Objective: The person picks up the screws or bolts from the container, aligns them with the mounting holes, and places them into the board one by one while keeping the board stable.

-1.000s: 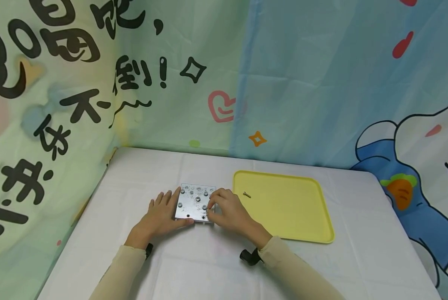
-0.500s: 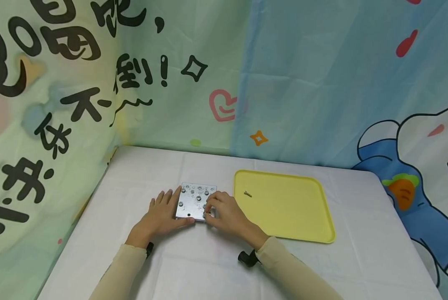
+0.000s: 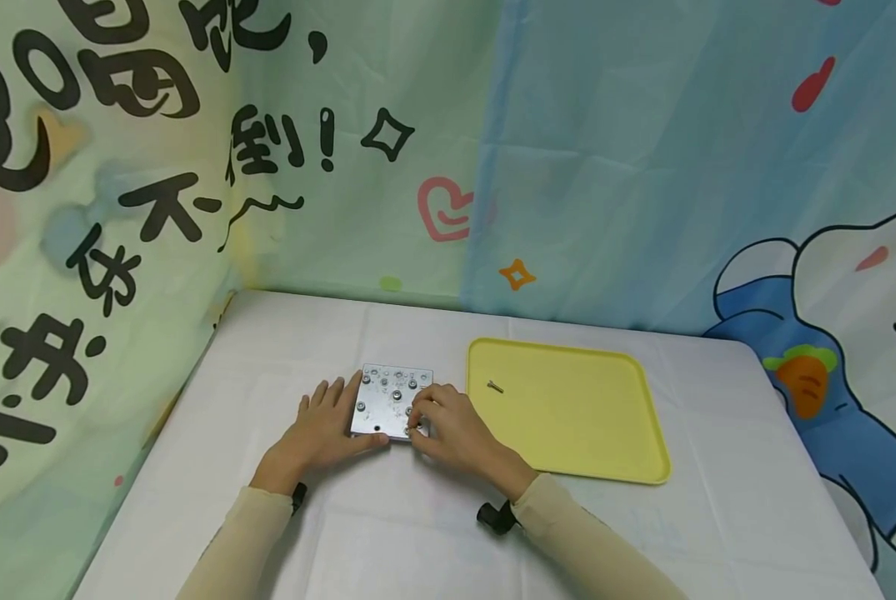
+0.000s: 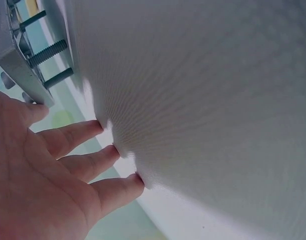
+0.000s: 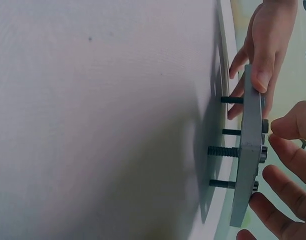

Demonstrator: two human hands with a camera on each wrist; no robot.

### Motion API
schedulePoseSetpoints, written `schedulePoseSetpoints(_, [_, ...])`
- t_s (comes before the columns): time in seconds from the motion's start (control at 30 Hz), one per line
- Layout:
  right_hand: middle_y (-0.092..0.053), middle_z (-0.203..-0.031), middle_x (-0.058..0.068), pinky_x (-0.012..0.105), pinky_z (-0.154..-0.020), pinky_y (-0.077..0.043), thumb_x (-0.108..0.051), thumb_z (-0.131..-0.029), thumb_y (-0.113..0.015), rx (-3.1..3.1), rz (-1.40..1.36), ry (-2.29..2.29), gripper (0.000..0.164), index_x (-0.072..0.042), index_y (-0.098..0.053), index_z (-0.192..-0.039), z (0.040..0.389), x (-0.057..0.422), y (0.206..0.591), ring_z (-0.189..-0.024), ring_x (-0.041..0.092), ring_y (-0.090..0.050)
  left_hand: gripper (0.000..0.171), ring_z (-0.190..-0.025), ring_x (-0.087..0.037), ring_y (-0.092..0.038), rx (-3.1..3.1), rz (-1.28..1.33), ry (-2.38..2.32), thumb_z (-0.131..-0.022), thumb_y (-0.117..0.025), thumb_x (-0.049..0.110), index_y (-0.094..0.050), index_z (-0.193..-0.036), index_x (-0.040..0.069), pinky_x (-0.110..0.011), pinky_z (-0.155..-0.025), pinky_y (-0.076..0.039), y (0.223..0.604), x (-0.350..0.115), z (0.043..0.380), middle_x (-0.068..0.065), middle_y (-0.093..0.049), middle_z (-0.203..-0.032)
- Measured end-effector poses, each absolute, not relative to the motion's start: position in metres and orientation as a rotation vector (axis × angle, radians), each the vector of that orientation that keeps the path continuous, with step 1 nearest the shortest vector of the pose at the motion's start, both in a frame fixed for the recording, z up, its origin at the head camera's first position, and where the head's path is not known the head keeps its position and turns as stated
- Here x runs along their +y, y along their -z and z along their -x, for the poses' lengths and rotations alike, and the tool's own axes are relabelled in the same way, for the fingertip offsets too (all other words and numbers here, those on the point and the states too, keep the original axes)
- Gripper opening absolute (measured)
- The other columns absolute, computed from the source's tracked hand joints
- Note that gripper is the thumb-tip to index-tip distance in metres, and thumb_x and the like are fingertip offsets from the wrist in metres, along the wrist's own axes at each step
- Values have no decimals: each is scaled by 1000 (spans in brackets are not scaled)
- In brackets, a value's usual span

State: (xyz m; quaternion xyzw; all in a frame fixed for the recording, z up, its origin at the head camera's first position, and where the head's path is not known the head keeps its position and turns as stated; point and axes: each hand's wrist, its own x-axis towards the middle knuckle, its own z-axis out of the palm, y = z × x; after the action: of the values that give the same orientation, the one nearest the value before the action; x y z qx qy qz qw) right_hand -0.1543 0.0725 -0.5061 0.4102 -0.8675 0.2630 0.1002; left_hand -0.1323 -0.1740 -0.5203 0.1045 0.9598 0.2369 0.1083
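A silver metal plate (image 3: 382, 400) with several screws through it stands over the white table; in the right wrist view the threaded shanks (image 5: 224, 151) stick out below it. My left hand (image 3: 316, 435) rests spread on the cloth, thumb on the plate's near edge and index finger along its left side. My right hand (image 3: 453, 427) bends over the near right corner. There its thumb and index finger pinch at a screw head (image 5: 265, 126), while the other fingers reach along the plate. In the head view these fingers hide part of that corner.
A yellow tray (image 3: 583, 417) lies right of the plate, close behind the right hand. One loose screw (image 3: 496, 387) is in its left part. A printed cloth backdrop (image 3: 605, 167) rises behind the white table (image 3: 417, 533).
My right hand's fingertips have shifted slightly left and toward the near edge at the plate's corner, then stayed there. The left hand holds its place.
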Motion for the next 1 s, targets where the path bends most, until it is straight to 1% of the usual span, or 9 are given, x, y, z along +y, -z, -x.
schedulePoseSetpoints(0.23, [-64,-104,4,41,-83,-48,-10,-81,-75,-2624,-1138,-766,7,-13,-69,-84,159,84,502,-98,25,-58,116,-145,-50,-17,2816,-299,-706,-80,-60,79,-14,-162,11,-69,-112,-15,522,-174,132,-29,-27,-157])
schedulePoseSetpoints(0.47, [-62,-111,2,42,-88,-45,-12,-87,-73,-2775,-967,-781,5,-14,-69,-90,169,103,493,-105,24,-56,116,-146,-50,-16,2814,-292,-721,-80,-61,78,-14,-162,11,-68,-112,-14,524,-174,132,-29,-26,-157])
schedulePoseSetpoints(0.57, [-61,-111,4,45,-89,-45,-13,-87,-74,-2796,-906,-781,5,-12,-70,-90,177,111,490,-104,26,-55,116,-146,-50,-16,2821,-295,-716,-80,-61,78,-14,-162,11,-68,-112,-14,525,-174,132,-29,-26,-157])
schedulePoseSetpoints(0.8, [-61,-112,8,50,-84,-45,-14,-89,-74,-2795,-821,-750,6,-11,-70,-93,200,136,488,-105,31,-55,116,-146,-50,-16,2821,-295,-718,-80,-62,78,-14,-162,11,-68,-112,-14,525,-174,132,-29,-26,-157])
schedulePoseSetpoints(1.0, [-60,-113,11,55,-87,-46,-16,-90,-74,-2851,-747,-714,10,-9,-71,-96,212,154,492,-109,36,-56,116,-146,-49,-16,2819,-293,-714,-80,-62,78,-14,-162,12,-68,-112,-14,524,-174,132,-28,-26,-158])
